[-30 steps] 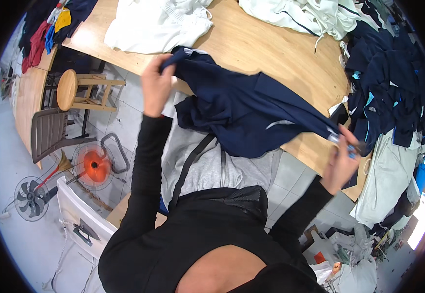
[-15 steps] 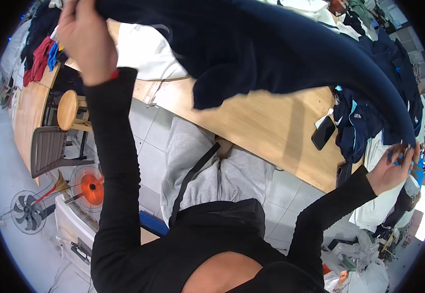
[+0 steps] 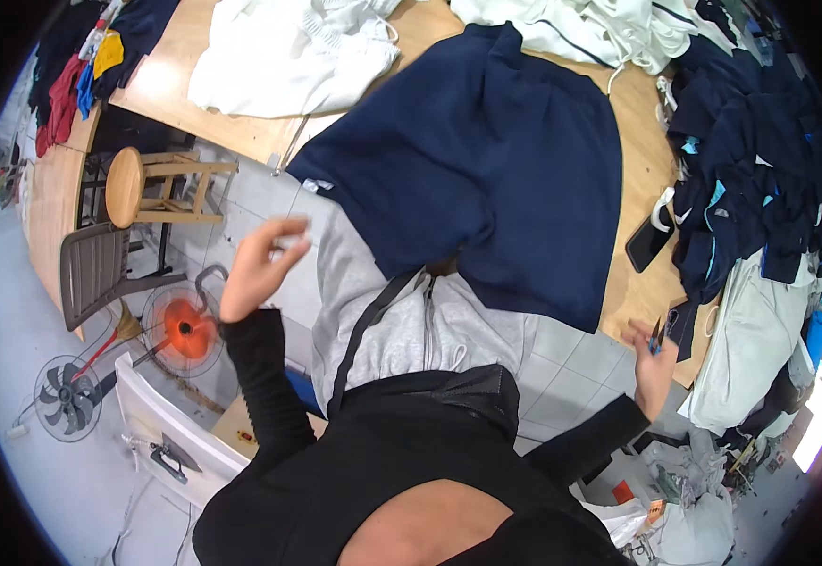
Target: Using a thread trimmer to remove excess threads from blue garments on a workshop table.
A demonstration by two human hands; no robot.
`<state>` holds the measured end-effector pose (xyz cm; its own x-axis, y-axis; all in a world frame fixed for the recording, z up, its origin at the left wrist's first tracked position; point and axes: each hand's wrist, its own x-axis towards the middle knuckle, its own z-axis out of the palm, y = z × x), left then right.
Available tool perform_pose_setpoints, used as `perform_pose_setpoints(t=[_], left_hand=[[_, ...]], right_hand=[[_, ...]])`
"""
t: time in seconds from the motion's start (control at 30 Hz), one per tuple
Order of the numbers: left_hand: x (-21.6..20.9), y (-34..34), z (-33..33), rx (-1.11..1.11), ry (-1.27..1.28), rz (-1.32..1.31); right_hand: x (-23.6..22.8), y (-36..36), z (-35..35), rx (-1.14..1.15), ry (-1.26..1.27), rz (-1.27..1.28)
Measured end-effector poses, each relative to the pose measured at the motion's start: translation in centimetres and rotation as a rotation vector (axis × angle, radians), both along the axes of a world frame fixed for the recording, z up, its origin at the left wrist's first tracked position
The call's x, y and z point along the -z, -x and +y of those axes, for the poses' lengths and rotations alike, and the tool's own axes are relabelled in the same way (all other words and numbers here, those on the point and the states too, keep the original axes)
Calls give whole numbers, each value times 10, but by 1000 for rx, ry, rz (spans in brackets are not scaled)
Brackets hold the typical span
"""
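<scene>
A pair of navy blue shorts [image 3: 496,160] lies spread on the wooden table, waistband toward the far side, with its legs hanging past the near edge over my lap. A small white label shows at the hem of its left leg. My left hand [image 3: 265,266] hovers left of that hem, touching nothing, its fingers curved and apart. By the table's near right edge, my right hand [image 3: 654,373] holds small thread snips [image 3: 656,338] with blue on them and dark blades pointing up. This hand is close to the right leg's hem but apart from it.
White garments [image 3: 288,57] lie at the far left of the table [image 3: 642,179], more at the far side. A dark phone [image 3: 652,241] and a heap of navy clothes [image 3: 751,160] are on the right. A stool [image 3: 126,187], a chair and fans stand left.
The navy garment, held raised and stretched between both hands before, now lies on the table. Both hands have let go and drawn back toward me; the snips stay in my right hand.
</scene>
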<state>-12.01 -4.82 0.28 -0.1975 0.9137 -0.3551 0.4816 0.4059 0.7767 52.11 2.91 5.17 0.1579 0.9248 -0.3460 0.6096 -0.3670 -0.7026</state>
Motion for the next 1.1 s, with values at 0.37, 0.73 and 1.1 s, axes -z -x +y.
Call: perform_pose_setpoints(t=[0.37, 0.73, 1.1], left_hand=[[60, -20, 46, -414, -335, 300], [38, -40, 61, -369, -465, 425], [28, -4, 8, -47, -39, 312]], right_hand=[[17, 105, 59, -85, 10, 184], [85, 93, 69, 173, -266, 227], [75, 53, 35, 4, 45, -52]])
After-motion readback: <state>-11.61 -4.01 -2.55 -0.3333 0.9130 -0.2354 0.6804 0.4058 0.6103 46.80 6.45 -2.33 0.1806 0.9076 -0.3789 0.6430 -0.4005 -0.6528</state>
